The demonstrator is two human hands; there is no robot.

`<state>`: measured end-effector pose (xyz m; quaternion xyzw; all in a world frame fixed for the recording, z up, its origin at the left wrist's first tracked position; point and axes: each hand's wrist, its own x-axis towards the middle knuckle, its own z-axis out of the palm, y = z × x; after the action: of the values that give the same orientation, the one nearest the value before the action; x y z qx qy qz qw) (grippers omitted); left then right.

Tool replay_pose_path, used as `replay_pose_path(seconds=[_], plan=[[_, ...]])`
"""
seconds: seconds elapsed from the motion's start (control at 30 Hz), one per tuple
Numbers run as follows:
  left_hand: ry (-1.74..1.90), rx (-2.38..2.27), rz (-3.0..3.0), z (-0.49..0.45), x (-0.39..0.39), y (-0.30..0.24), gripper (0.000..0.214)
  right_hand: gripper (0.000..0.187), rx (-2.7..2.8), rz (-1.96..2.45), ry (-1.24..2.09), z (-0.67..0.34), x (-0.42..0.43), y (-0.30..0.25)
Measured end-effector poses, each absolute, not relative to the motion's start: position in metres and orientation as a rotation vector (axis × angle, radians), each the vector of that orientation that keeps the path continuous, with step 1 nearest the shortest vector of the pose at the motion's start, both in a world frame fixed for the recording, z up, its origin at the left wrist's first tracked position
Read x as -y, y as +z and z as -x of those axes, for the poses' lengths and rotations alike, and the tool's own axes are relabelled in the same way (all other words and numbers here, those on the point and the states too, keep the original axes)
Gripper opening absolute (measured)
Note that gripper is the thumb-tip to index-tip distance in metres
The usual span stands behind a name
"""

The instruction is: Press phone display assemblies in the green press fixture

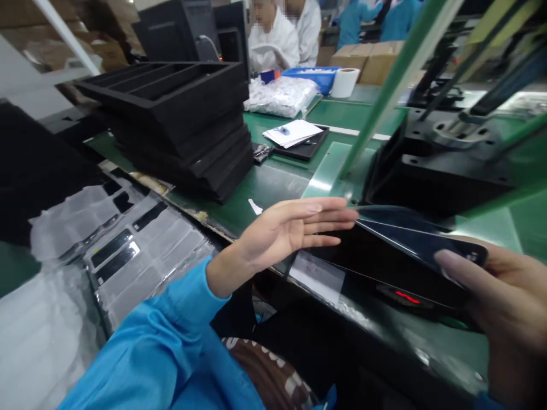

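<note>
My right hand (508, 290) grips a dark, glossy flat panel (410, 242), shaped like a phone screen, by its right end, thumb on top. My left hand (294, 230) is stretched out with straight fingers, its fingertips beside the panel's left end; whether they touch it I cannot tell. Beneath the panel is a black machine base (371, 267) with a red lit display (407, 297). Behind it stands the press (453, 148) with a metal shaft. A white label (317, 277) is on the bench edge, below my left hand.
Stacked black foam trays (183, 119) rise at the left of the green bench (273, 182). Left of the bench lie plastic-wrapped trays (141, 245) holding dark panels. White papers (293, 134), a blue bin (314, 77) and a white roll (345, 83) sit farther back. Several people work beyond.
</note>
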<state>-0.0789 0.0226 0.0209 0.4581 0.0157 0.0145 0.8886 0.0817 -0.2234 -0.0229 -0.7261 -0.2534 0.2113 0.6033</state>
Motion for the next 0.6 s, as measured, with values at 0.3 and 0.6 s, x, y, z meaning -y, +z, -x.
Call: replay_pose_path(seconds=[0.3,0.6], plan=[[0.438,-0.211,-1.218,0.094,-0.037,0.020,0.033,0.037,0.801,1.575,0.429,-0.082,0.216,-0.014],[1.084,0.020,-1.882,0.062,-0.028,0.024,0.017,0.046,0.476,1.632,0.476,-0.075,0.225,-0.018]])
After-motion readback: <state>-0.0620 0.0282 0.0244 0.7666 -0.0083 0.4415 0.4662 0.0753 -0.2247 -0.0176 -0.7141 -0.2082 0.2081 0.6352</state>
